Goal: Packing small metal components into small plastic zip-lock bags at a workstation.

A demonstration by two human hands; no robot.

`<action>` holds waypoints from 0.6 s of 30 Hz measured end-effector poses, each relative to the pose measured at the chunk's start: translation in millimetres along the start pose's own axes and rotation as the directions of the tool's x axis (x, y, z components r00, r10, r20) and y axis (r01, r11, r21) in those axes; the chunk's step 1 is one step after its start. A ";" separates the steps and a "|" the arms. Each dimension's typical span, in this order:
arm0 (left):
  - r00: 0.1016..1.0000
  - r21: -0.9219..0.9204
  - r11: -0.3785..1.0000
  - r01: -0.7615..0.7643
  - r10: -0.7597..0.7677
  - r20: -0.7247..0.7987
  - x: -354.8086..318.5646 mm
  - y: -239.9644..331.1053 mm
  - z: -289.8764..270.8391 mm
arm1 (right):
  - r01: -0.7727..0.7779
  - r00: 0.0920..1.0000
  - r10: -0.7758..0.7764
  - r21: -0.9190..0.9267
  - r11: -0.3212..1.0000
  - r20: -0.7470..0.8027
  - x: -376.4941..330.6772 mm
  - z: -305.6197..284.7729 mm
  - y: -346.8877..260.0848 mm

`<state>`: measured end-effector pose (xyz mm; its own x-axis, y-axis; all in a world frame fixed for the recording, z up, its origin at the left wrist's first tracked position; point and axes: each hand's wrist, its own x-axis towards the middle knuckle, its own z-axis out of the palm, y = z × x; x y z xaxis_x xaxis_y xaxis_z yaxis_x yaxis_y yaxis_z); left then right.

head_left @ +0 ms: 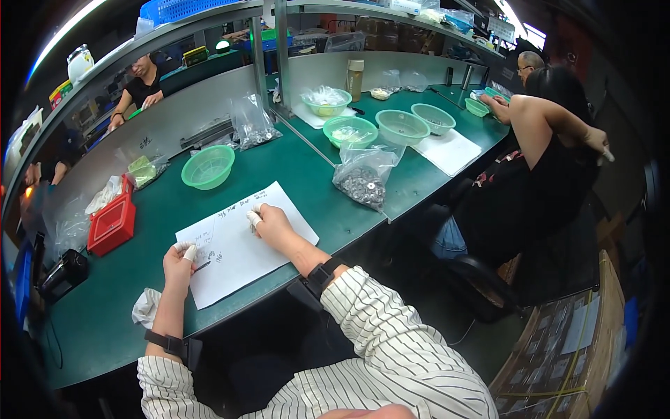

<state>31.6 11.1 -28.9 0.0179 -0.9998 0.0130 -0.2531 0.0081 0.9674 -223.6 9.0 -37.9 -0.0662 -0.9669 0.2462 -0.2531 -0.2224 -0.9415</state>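
White finger cots cover fingertips on both of my hands. My left hand (181, 264) is closed at the left edge of a white paper sheet (244, 269) with handwriting. A thin dark stick-like thing (203, 266) pokes out from its fingers over the sheet; its kind is unclear. Over the upper part of the same sheet, my right hand (272, 227) has its fingers curled together. Whatever they pinch, if anything, is too small to make out. Beyond the sheet stands a green plastic basket (208, 167). A crumpled white cloth or tissue (146, 308) lies beside my left forearm.
Left on the green table (157, 223) are a red box (112, 222) and a black device (63, 277). To the right sits a clear bag of small dark round parts (363, 183), near several green bowls (403, 126). A co-worker (551, 174) sits at the right; others are farther off.
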 end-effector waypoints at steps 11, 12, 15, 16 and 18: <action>0.999 -0.020 1.000 0.007 -0.007 -0.033 -0.8 1.3 1.0 | -0.006 1.000 0.007 -0.023 1.000 0.014 2.9 0.7 2.7; 0.999 -0.028 1.000 -0.002 0.002 -0.035 -0.6 0.4 1.1 | -0.010 1.000 0.010 -0.028 1.000 0.013 2.8 0.5 2.8; 0.999 -0.038 0.999 -0.011 0.010 -0.035 0.0 -1.6 1.0 | -0.009 1.000 0.009 -0.019 1.000 0.003 2.4 1.6 4.5; 0.999 -0.039 0.999 -0.013 0.012 -0.033 0.4 -2.0 0.9 | -0.003 1.000 0.003 -0.003 1.000 -0.007 2.3 1.9 4.9; 0.999 -0.040 0.999 -0.014 0.013 -0.032 1.1 -3.7 0.6 | 0.003 1.000 -0.003 0.013 1.000 -0.016 2.0 2.4 4.8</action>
<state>31.9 10.0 -32.7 0.0453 -0.9984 0.0331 -0.2143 0.0227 0.9765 -222.6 5.7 -42.6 -0.0813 -0.9641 0.2527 -0.2405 -0.2271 -0.9437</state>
